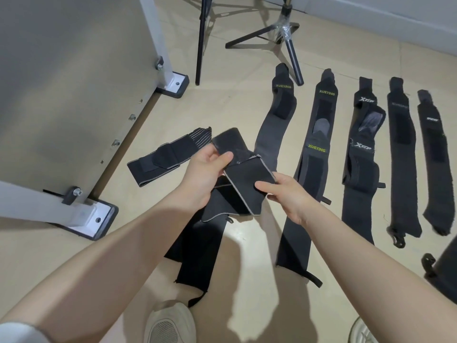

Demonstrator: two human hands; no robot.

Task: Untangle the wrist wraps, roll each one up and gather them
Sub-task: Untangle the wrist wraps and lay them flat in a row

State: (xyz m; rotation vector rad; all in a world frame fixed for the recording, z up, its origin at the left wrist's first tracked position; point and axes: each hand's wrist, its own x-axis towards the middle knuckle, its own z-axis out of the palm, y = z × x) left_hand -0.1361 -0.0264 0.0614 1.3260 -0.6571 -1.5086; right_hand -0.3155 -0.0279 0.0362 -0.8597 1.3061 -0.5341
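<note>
Partly hidden: wrap (247, 179) behind fingers (223, 157)

Soft, even indoor light is falling from above and behind the person, leaving the beige floor (247, 100) moderately bright. A pale glare patch is shining on the floor just below the held wrist wrap (247, 174), and soft grey shadows of the arms are spreading beside it. The tripod (286, 35) is casting thin, faint shadows behind itself. The black fabric is losing detail in its darkest folds. Wide-angle distortion is bending the edges, and the view is looking slightly soft throughout.
</note>
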